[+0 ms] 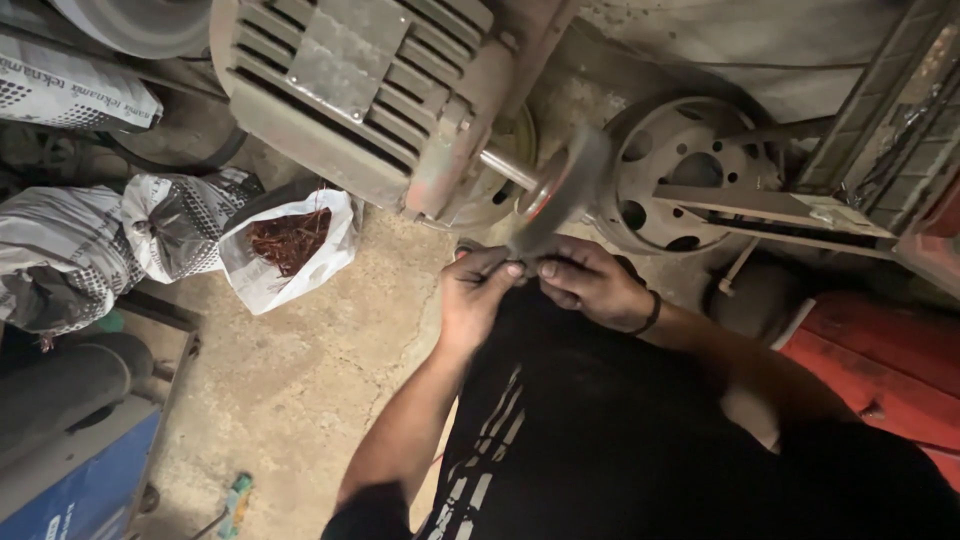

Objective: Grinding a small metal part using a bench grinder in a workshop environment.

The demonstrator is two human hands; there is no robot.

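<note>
Both hands pinching a small workpiece at the grinding wheel.

Left hand (478, 295) and right hand (590, 283) closed on a small, blurred piece (527, 262), pressed against spinning wheel (572, 185) on motor (370, 95) shaft. Apparently mid-grind, finish undeterminable. Open white bag (285, 250) of reddish shavings nearby, left.

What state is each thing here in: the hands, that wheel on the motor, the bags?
Left hand: pinching a small piece at the wheel's edge.
Right hand: pinching the same piece, fingertips meeting the left's.
Grinding wheel: mounted on the motor shaft, blurred.
Electric motor: grimy, lying on its side.
White plastic bag: open, holding reddish shavings.
Printed sack: tied shut.
</note>
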